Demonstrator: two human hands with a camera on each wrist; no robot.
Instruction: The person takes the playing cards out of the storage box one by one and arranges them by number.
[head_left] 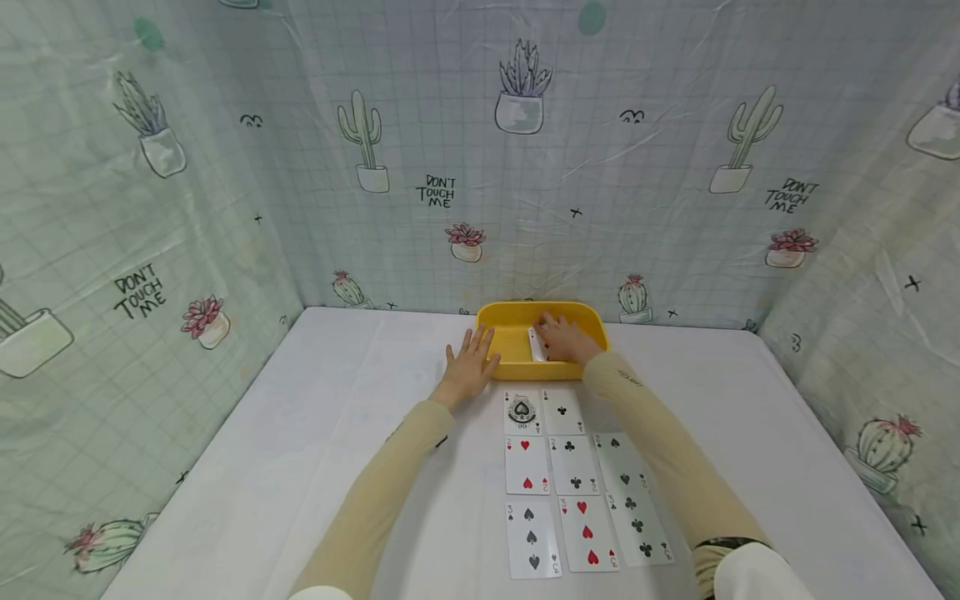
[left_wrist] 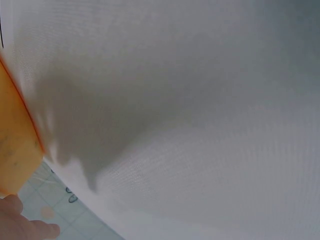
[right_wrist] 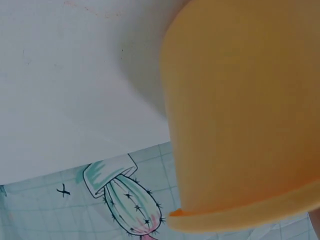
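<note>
In the head view my right hand (head_left: 566, 339) reaches into a yellow tray (head_left: 537, 371), its fingers bent over a white playing card (head_left: 537, 345) that lies inside. The hand hides part of this card, and I cannot tell whether the fingers pinch it. My left hand (head_left: 467, 368) is spread, fingers straight, at the tray's left side. In front of the tray, cards lie face up in three rows. Nearest it are the ace of spades (head_left: 522, 413) and ace of clubs (head_left: 563, 412). Below come the twos, such as the two of hearts (head_left: 527, 465), then the threes, including the three of spades (head_left: 533, 539).
A white tabletop (head_left: 352, 375) spreads to both sides of the tray. Behind it hangs a cloth (head_left: 420, 108) printed with potted cacti. My right sleeve (head_left: 667, 442) passes close beside the two of spades (head_left: 620, 461) and the three of clubs (head_left: 640, 529).
</note>
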